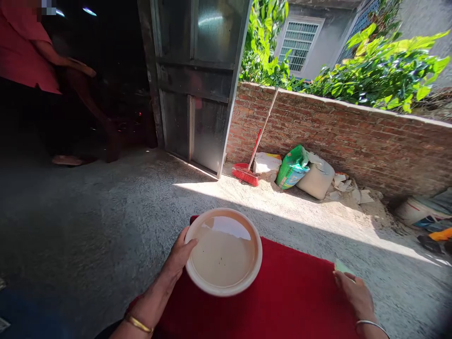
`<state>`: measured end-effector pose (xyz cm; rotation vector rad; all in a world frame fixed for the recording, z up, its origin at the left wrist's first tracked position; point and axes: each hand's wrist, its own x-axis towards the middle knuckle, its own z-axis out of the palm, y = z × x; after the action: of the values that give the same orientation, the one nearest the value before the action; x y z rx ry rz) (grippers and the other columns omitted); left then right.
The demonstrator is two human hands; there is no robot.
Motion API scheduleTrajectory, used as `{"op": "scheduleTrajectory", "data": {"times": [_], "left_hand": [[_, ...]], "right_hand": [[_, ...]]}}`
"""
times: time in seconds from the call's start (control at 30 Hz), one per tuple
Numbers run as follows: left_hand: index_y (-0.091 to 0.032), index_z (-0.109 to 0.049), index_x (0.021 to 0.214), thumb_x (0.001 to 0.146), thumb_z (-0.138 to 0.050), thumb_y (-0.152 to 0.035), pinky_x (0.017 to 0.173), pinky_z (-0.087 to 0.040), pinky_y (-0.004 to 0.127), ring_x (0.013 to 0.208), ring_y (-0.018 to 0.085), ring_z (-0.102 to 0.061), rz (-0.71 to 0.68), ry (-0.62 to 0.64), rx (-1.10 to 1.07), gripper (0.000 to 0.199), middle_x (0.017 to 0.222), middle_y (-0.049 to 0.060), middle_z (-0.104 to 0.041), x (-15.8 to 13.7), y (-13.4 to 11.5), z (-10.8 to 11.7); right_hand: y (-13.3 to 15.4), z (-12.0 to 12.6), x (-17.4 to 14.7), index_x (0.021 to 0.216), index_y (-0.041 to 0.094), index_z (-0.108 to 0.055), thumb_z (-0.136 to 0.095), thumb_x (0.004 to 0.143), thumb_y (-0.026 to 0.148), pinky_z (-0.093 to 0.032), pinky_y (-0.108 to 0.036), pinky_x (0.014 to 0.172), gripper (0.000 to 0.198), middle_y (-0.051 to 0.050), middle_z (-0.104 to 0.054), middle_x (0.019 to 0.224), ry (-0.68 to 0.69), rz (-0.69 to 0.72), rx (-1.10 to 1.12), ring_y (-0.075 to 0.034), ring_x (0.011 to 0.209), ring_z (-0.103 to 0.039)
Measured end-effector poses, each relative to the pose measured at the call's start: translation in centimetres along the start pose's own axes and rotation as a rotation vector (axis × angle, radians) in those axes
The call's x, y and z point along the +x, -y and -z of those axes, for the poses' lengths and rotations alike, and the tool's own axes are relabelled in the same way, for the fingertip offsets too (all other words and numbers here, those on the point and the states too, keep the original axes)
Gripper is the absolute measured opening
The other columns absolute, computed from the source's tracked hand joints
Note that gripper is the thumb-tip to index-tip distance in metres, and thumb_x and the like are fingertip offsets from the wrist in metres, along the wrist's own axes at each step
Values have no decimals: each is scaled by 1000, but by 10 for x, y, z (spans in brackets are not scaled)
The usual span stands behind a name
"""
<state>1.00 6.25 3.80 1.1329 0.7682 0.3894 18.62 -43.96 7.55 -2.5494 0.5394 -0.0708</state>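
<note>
A round, pale basin stands over the left part of a red cloth-covered surface. It holds water with a few dark specks and a bright reflection. My left hand grips the basin's left rim, thumb over the edge and fingers hidden beneath. On the far right corner of the red surface, my right hand is closed on a thin pale green piece. Most of that piece is hidden by the fingers, so its kind is unclear.
Beyond the concrete floor is an open metal door. A red broom, a green sack and a whitish sack lie by a brick wall. A person in a red shirt stands at left.
</note>
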Motion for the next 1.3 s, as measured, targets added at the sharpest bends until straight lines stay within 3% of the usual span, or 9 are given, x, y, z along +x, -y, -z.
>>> {"op": "scheduleTrajectory", "data": {"times": [0.13,0.33,0.4,0.57,0.67,0.87,1.07,1.17,1.3], "left_hand": [[-19,-50,144,75,-74,-13,77,-56,25,98,22,-71,-32,-3,3,73,121,11,-71,-5,-3,-1],[-19,-47,146,75,-75,-14,80,-56,27,93,20,-71,-42,-14,10,77,114,10,-72,-7,-2,-1],[-18,-46,147,74,-76,-12,81,-55,28,93,21,-70,-51,-30,12,79,113,10,-72,-5,0,1],[-16,-52,139,70,-76,-11,74,-55,27,80,19,-70,-37,-26,-14,73,97,7,-73,2,3,-1],[-13,-58,127,69,-76,-10,68,-54,27,74,18,-68,-56,4,-40,61,89,6,-72,3,2,-7],[-13,-63,113,66,-75,-10,65,-52,27,68,18,-66,-65,15,-47,49,79,2,-71,-1,0,-8],[-14,-66,105,63,-78,-14,66,-51,27,70,18,-66,-79,35,-35,44,79,2,-70,4,2,-5],[-13,-65,106,64,-76,-12,64,-50,26,68,17,-65,-73,-1,-32,43,77,2,-70,8,4,-7],[-11,-65,109,65,-74,-10,66,-50,27,70,18,-66,-78,2,-49,45,78,3,-70,9,6,-4]], "right_hand": [[7,-31,-26,130,9,-61,-47,70,56,-50,-52,78,78,-28,-67,104,2,-119,-13,-46,107,-64],[57,-126,-124,98,27,-75,-61,52,46,-53,-34,76,52,-4,-68,98,422,330,189,-27,89,-67],[53,-125,-132,96,27,-75,-61,50,47,-53,-33,74,52,-2,-69,96,479,370,230,-26,86,-66],[37,-101,-112,121,7,-66,-47,60,63,-50,-45,81,85,-16,-67,93,210,157,130,-37,93,-64],[48,-114,-137,125,9,-65,-47,64,62,-49,-43,78,83,-17,-64,100,198,197,109,-35,95,-64],[47,-116,-194,106,24,-74,-57,60,37,-48,-31,69,51,-4,-63,96,552,582,105,-23,81,-65],[51,-78,-140,110,17,-71,-58,65,43,-50,-36,84,54,-8,-67,95,301,322,97,-30,96,-65],[72,-95,-145,118,12,-68,-54,72,43,-51,-39,79,58,-11,-65,92,261,282,47,-32,93,-66],[70,-124,-209,114,25,-71,-61,67,36,-50,-32,72,50,-7,-64,104,301,406,22,-26,91,-67]]}}
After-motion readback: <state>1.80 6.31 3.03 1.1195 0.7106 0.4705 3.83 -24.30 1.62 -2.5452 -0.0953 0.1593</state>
